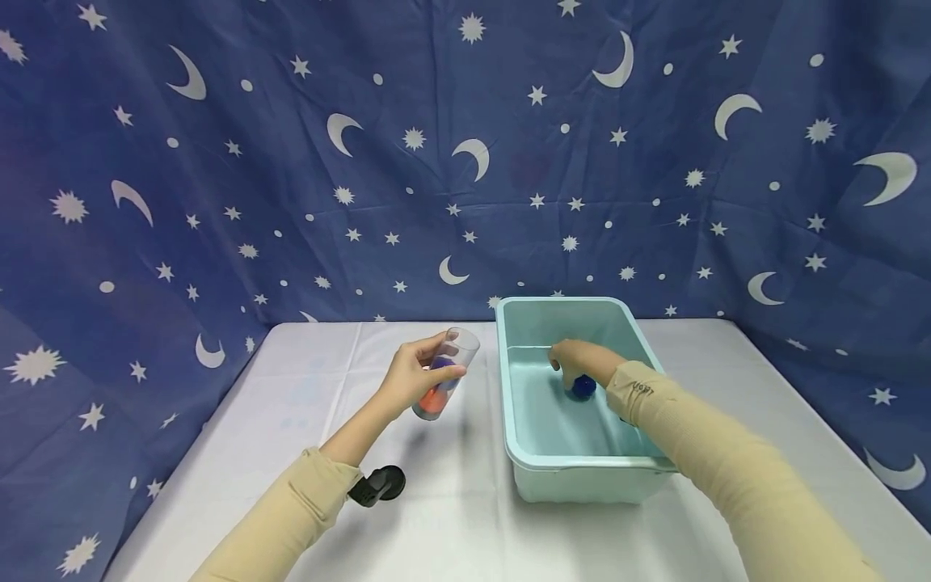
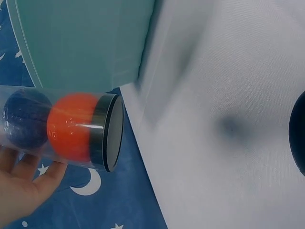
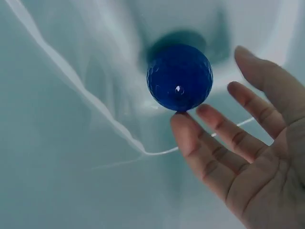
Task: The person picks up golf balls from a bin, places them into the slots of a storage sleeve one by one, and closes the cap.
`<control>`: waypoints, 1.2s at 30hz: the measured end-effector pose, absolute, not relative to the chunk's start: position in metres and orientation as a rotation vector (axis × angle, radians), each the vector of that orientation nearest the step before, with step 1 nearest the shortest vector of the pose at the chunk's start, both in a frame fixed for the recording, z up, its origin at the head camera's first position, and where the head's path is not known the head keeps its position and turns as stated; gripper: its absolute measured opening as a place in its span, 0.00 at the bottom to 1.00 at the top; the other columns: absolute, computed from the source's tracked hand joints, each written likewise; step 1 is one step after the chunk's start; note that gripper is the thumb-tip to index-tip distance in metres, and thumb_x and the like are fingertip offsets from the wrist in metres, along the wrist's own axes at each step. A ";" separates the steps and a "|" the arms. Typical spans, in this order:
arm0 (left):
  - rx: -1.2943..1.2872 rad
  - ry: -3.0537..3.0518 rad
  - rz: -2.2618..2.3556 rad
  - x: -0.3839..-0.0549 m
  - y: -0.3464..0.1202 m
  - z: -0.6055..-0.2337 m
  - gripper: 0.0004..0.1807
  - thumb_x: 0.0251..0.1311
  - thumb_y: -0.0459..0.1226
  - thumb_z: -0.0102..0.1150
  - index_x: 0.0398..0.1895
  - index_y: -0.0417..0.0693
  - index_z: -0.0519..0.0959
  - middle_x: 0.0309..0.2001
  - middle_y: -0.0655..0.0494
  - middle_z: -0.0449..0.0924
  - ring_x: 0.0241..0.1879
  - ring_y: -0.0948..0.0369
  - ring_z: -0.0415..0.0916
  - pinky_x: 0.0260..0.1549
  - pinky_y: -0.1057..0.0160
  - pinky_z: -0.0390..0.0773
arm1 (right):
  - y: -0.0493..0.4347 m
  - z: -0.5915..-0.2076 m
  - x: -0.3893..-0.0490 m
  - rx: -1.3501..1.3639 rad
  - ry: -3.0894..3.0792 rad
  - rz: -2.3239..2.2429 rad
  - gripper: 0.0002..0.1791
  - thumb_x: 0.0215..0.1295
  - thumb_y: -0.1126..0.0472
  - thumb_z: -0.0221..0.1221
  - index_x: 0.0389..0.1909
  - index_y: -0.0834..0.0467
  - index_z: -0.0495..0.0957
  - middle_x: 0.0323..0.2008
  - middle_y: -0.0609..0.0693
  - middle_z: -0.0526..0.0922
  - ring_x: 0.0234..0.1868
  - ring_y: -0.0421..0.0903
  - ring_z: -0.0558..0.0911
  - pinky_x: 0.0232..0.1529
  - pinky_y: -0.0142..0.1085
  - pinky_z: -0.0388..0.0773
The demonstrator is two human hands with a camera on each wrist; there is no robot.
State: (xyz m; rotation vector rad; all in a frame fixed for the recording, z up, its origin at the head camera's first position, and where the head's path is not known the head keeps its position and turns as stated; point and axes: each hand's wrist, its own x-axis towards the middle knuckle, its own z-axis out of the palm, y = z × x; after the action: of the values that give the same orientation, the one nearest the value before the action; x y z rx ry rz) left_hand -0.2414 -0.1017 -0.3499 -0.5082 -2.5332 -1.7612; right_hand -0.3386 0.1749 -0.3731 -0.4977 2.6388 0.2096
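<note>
My left hand point(image 1: 409, 373) grips a clear cylindrical tube point(image 1: 462, 346), held tilted above the table to the left of the bin. Inside the tube, in the left wrist view, an orange ball point(image 2: 70, 126) lies against the dark end cap point(image 2: 113, 133), and a dark blue ball point(image 2: 27, 118) sits behind it. My right hand point(image 1: 585, 361) reaches down into a pale teal bin point(image 1: 541, 416). Its fingers are spread beside a shiny blue ball point(image 3: 179, 78) on the bin floor. One fingertip is at the ball's edge; whether it touches I cannot tell.
The bin's raised rim point(image 1: 502, 380) stands between my two hands. A white cloth covers the table point(image 1: 436, 533). Behind and beside it hangs a blue curtain point(image 1: 407, 210) with moons and stars. A black device point(image 1: 378, 487) is at my left wrist.
</note>
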 end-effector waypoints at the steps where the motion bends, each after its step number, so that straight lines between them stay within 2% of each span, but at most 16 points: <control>1: -0.510 -2.532 -1.758 -0.242 -0.102 -0.351 0.32 0.52 0.35 0.67 0.64 0.45 0.70 0.51 0.40 0.80 0.53 0.48 0.78 0.49 0.53 0.80 | 0.174 -0.371 -0.334 -0.491 2.634 0.240 0.17 0.50 0.64 0.69 0.41 0.59 0.76 0.43 0.57 0.78 0.41 0.50 0.76 0.43 0.41 0.79; 4: -0.523 -2.521 -1.774 -0.242 -0.101 -0.351 0.32 0.52 0.34 0.67 0.63 0.44 0.70 0.51 0.39 0.80 0.53 0.46 0.77 0.49 0.53 0.80 | 0.174 -0.367 -0.323 -0.474 2.626 0.302 0.15 0.51 0.66 0.68 0.40 0.61 0.76 0.39 0.54 0.79 0.39 0.48 0.77 0.43 0.38 0.79; 9: -0.520 -2.513 -1.802 -0.240 -0.099 -0.352 0.32 0.51 0.33 0.68 0.63 0.44 0.71 0.52 0.39 0.80 0.54 0.46 0.77 0.50 0.54 0.79 | 0.179 -0.373 -0.320 -0.444 2.600 0.364 0.11 0.51 0.69 0.68 0.31 0.59 0.75 0.31 0.49 0.78 0.32 0.43 0.75 0.39 0.33 0.79; 14: -0.509 -2.511 -1.820 -0.238 -0.099 -0.352 0.32 0.51 0.33 0.68 0.63 0.45 0.71 0.52 0.39 0.79 0.55 0.44 0.76 0.51 0.53 0.79 | 0.185 -0.380 -0.323 -0.490 2.615 0.381 0.12 0.47 0.72 0.69 0.25 0.58 0.74 0.27 0.48 0.77 0.29 0.43 0.73 0.35 0.32 0.78; 23: -0.516 -2.517 -1.809 -0.240 -0.098 -0.350 0.33 0.52 0.32 0.67 0.64 0.45 0.70 0.53 0.38 0.78 0.54 0.46 0.77 0.51 0.52 0.79 | 0.186 -0.369 -0.324 -0.486 2.638 0.296 0.11 0.49 0.71 0.67 0.33 0.61 0.76 0.30 0.50 0.78 0.31 0.44 0.74 0.35 0.34 0.77; 32: -0.522 -2.529 -1.788 -0.239 -0.098 -0.351 0.32 0.52 0.34 0.67 0.63 0.45 0.71 0.52 0.39 0.79 0.54 0.46 0.77 0.50 0.53 0.79 | 0.188 -0.351 -0.320 -0.588 2.686 0.231 0.08 0.50 0.71 0.65 0.30 0.61 0.77 0.29 0.51 0.78 0.29 0.44 0.73 0.31 0.32 0.74; 36: -0.511 -2.527 -1.781 -0.240 -0.099 -0.350 0.32 0.52 0.34 0.67 0.63 0.45 0.71 0.52 0.40 0.80 0.53 0.48 0.78 0.50 0.53 0.79 | 0.189 -0.336 -0.320 -0.624 2.712 0.118 0.08 0.54 0.67 0.65 0.34 0.61 0.77 0.33 0.54 0.79 0.31 0.45 0.74 0.32 0.33 0.75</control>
State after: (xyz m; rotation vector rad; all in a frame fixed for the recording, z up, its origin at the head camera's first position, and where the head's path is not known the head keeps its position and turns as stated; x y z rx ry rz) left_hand -0.2395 -0.0986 -0.3496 -0.5110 -2.5273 -1.7806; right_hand -0.3199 0.1891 -0.3355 -0.6238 2.7121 0.1176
